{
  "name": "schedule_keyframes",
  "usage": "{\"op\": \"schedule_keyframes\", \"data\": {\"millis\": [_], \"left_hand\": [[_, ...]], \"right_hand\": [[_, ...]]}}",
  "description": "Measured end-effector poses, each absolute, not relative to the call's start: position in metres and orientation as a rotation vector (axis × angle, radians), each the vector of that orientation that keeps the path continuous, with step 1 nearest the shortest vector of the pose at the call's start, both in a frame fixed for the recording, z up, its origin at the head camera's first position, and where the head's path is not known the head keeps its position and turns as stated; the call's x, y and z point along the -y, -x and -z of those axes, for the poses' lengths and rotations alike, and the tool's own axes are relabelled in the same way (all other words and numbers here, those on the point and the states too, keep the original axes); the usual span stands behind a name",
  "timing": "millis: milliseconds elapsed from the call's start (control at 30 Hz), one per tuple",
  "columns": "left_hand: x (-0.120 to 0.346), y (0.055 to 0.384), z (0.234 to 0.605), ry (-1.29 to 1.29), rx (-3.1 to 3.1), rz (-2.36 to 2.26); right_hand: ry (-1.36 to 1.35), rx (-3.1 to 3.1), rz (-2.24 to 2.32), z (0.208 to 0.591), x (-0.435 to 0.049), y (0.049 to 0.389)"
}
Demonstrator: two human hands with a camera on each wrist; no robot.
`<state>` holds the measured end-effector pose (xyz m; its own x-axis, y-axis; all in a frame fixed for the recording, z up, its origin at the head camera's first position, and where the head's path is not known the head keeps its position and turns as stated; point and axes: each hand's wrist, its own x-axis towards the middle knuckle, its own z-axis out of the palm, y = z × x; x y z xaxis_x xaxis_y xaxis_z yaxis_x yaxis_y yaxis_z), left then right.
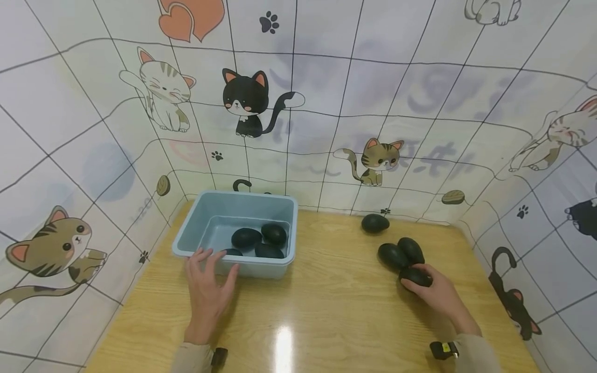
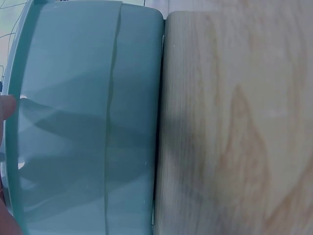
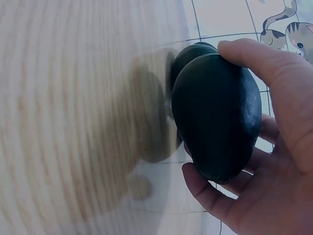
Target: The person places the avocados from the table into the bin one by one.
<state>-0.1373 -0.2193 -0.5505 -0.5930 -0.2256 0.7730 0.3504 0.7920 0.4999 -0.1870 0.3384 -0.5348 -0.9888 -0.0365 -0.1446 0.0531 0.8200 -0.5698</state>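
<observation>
Avocados (image 1: 246, 239), eight in sight, sit within three walls (image 1: 322, 93) of white covering, gridded in dark lines and printed with cats (image 1: 245, 101), orange hearts (image 1: 207, 15) and paw prints (image 1: 269, 23). Between these walls stretches a counter (image 1: 326, 311) of yellowish wood grain, a streak of light shining on its front part. On its left, close to the back wall, stands a pale blue bin (image 1: 261, 269), rectangular and open-topped. Two beige sleeves (image 1: 191, 357) come in from below. The left hand (image 1: 210, 287) is loosely spread at the bin's near wall, fingertips touching the rim. The right hand (image 1: 440, 295), across the counter, has thumb and fingers wrapped round the held avocado (image 1: 416, 278); whether that fruit is clear of the wood, I cannot tell. Just beyond it, a pair of avocados (image 1: 393, 256) lie against each other, and a lone avocado (image 1: 375, 224) rests farther back. Four show inside the bin, one mostly hidden by the near rim. Smallest are the dark wrist devices (image 1: 219, 357), one at each cuff.
</observation>
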Motion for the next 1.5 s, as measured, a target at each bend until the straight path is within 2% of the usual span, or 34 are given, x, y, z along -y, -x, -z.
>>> {"op": "schedule_keyframes", "data": {"millis": [1500], "left_hand": [[0.221,0.134,0.549,0.051,2.161,0.797]], "right_hand": [[0.066,-2.881,0.884,0.499,-0.318,0.205]]}}
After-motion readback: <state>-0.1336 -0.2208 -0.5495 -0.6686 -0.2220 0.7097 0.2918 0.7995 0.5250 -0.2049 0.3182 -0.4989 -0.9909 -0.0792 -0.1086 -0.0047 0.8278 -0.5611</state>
